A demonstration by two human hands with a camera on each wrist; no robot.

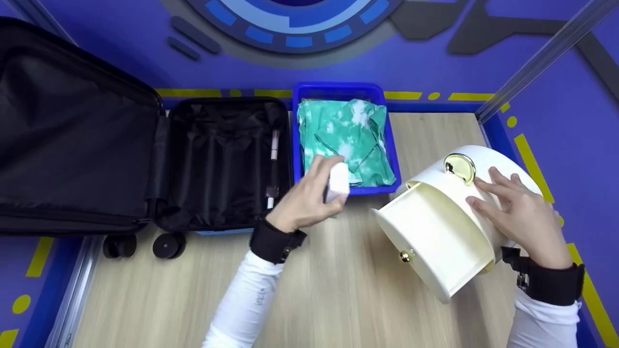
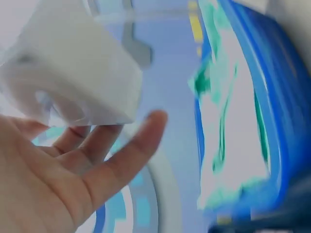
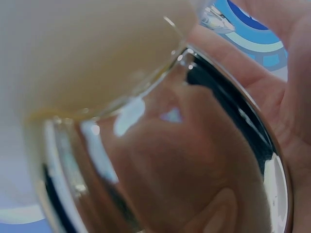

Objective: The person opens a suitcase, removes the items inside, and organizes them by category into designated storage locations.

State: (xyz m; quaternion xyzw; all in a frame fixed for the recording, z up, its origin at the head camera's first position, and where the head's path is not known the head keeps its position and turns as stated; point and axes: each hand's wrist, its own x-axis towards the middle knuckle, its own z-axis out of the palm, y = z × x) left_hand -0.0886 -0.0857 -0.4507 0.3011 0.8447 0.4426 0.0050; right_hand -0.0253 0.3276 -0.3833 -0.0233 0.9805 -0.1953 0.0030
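Note:
My left hand grips a small white box, held above the front edge of a blue basket. In the left wrist view the box sits against the fingers. At the right, my right hand rests with spread fingers on a rounded cream-white storage case, beside its gold handle. The case stands askew, its drawer with a gold knob pulled out. In the right wrist view the shiny handle fills much of the picture.
Folded green-and-white tie-dye cloth lies in the basket. Left of it, an open black suitcase has its lid folded out leftward; slim pink-and-white tubes lie along its right side. Blue printed walls border the wooden table.

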